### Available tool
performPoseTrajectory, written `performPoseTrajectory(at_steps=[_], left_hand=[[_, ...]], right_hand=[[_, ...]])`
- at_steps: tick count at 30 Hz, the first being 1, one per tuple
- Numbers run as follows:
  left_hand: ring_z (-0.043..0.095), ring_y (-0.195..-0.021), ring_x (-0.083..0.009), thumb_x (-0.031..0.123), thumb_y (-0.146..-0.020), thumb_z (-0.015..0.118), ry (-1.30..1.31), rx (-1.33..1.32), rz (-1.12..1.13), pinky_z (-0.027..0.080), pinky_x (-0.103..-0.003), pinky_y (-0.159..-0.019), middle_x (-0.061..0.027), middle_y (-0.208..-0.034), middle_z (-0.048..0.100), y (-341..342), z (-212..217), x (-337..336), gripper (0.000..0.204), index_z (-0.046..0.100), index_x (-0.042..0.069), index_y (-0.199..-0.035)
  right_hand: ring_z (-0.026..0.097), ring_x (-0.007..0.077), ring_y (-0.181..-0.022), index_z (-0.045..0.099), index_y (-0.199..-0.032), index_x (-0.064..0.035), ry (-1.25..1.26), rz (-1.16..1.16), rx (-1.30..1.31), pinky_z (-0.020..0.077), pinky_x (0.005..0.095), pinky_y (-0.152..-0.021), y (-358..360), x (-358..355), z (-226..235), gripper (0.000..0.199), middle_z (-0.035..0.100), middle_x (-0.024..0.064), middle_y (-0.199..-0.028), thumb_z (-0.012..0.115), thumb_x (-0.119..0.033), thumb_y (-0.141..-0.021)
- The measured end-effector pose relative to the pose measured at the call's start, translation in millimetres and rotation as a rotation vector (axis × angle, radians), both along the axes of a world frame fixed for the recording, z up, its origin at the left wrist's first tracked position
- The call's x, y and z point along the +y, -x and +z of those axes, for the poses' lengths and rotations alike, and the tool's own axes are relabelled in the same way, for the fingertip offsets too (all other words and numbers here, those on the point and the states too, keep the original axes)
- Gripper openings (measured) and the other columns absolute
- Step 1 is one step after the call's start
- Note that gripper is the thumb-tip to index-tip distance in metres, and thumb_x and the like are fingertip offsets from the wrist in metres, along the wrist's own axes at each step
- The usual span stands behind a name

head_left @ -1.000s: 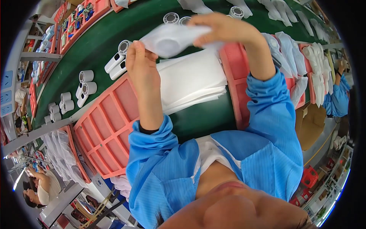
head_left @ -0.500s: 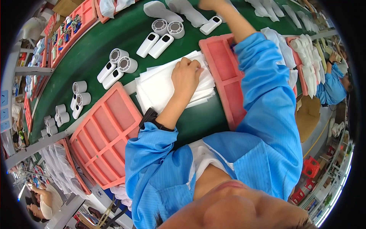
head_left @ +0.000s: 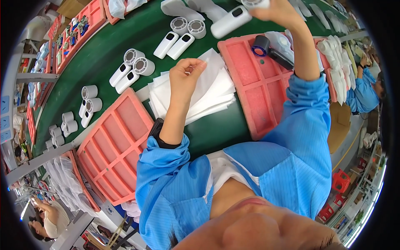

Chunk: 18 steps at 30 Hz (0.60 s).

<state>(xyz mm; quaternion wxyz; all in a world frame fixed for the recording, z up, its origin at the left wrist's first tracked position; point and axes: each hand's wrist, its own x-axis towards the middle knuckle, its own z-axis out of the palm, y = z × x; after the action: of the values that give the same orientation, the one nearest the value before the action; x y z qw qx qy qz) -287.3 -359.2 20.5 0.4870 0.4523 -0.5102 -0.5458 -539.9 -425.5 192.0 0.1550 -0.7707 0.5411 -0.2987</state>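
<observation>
My left hand [head_left: 186, 75] pinches the top sheet of a stack of white bags [head_left: 208, 93] lying on the green belt [head_left: 112, 46]. My right hand [head_left: 277, 9] is raised at the top edge and grips a white handheld fan [head_left: 231, 21] by its round head, its handle pointing left. Below that hand a pink foam tray [head_left: 254, 87] holds a dark fan [head_left: 271, 50] in its far compartment.
A second pink tray [head_left: 114, 146] lies at my left elbow. Pairs of white fans [head_left: 133, 68] lie along the belt. More trays with small parts stand at the far left. White bagged items [head_left: 337, 62] pile up at right, where another person in blue works.
My right hand has risen off the belt with a white fan. My left hand shifted from pressing on the bag stack to pinching its top sheet. The dark fan now shows in the tray.
</observation>
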Motion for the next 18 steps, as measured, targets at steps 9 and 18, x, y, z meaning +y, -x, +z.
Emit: performPoseTrajectory(at_steps=[9, 18], left_hand=[[0.053, -0.069, -0.0081, 0.012, -0.091, 0.065, 0.110, 0.377, 0.163, 0.042, -0.023, -0.064, 0.0005, -0.082, 0.060, -18.1, 53.0, 15.6, 0.009, 0.061, 0.004, -0.094], [0.059, -0.083, -0.0154, -0.002, -0.087, 0.061, 0.471, 0.185, 0.278, 0.048, -0.028, -0.071, -0.0053, -0.092, 0.062, -13.9, 63.9, 31.8, 0.023, 0.057, 0.004, -0.109]], right_hand=[[0.059, 0.0282, -0.091, 0.060, -0.119, -0.0056, 0.216, 0.437, -0.148, 0.0489, 0.0335, -0.077, -72.0, 40.9, -58.2, 0.060, 0.060, 0.0116, -0.101, 0.078, -0.005, -0.061], [0.057, 0.0280, -0.097, 0.055, -0.131, -0.0089, 0.305, 0.348, -0.076, 0.0491, 0.0341, -0.080, -125.5, 61.5, -95.2, 0.080, 0.056, 0.0105, -0.108, 0.082, -0.006, -0.056]])
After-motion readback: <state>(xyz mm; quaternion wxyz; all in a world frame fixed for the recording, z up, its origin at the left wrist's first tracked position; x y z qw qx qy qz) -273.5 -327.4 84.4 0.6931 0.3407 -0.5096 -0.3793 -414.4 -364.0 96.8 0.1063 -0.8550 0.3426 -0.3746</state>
